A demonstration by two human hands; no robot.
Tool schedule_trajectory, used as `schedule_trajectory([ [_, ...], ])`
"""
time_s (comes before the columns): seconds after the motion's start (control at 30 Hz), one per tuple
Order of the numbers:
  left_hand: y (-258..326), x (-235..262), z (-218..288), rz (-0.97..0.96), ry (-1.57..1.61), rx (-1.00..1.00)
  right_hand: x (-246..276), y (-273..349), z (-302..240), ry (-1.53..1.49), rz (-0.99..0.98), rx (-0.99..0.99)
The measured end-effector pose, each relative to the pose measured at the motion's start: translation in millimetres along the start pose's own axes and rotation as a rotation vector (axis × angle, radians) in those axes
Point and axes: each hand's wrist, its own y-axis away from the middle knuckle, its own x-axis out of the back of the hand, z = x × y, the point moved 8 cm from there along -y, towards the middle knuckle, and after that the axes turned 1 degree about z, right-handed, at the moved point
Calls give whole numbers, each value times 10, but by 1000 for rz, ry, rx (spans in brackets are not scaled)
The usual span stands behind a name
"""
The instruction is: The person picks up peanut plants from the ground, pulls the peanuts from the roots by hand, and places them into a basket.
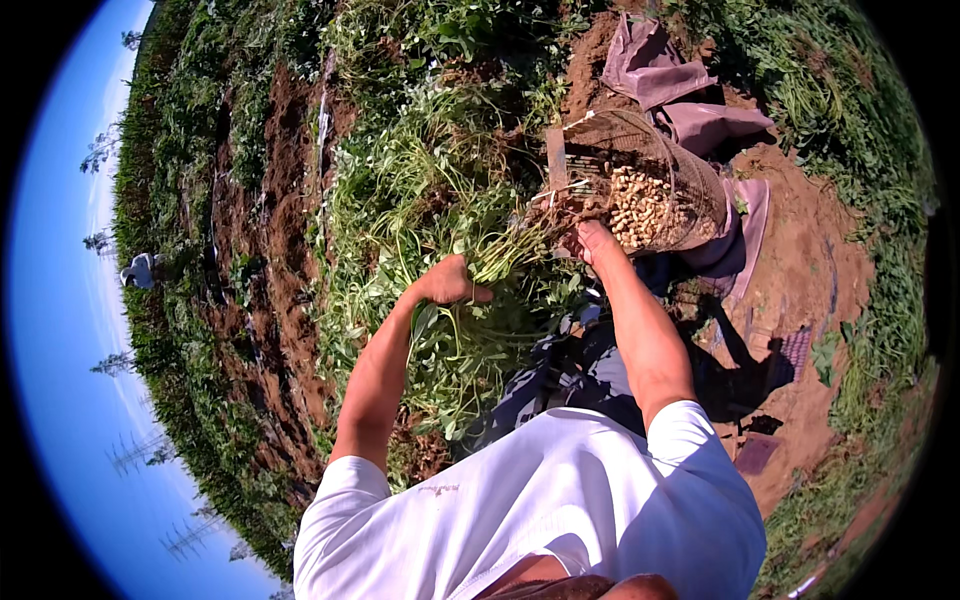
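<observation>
My left hand [452, 281] is closed around the green stems of a bunch of peanut plants [505, 252]. The bunch lies across in front of me, with its brown root end [562, 214] pointing right. There my right hand [594, 241] is curled at the roots, its fingertips partly in shadow and hidden among them. Just beyond that hand, a mesh basket [690, 180] lies with its opening toward the roots. A heap of pale peanuts [645, 205] fills part of it. A flat strip [556, 160] stands at the basket's mouth, close to the root end.
Dusky pink sacking [655, 70] lies beyond the basket, with more beneath it. Leafy peanut plants [400, 170] are piled ahead and left. Bare reddish soil [800, 230] and a small purple crate-like piece [790, 355] are on the right. Crop rows run along the left.
</observation>
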Motion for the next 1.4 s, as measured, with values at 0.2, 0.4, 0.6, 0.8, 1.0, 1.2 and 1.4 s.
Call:
schedule_trajectory([
  [0.2,33,-64,20,-32,-10,26,-245,108,-99,-11,-400,129],
  [0.4,29,-48,23,46,-19,23,-59,98,-44,115,73,-13],
  [0.6,-125,-229,-339,38,-22,110,-246,259,-166,176,155,-74],
  [0.8,-245,-326,-499,34,-38,55,-568,416,-305,255,188,-35],
  [1.0,-245,-301,-349,94,-42,175,-365,265,-683,1261,675,378],
  [1.2,-273,-334,-118,175,-52,183,-34,146,-846,1318,948,220],
  [1.4,-303,-336,-141,99,-119,307,-16,71,-811,1037,1006,94],
])
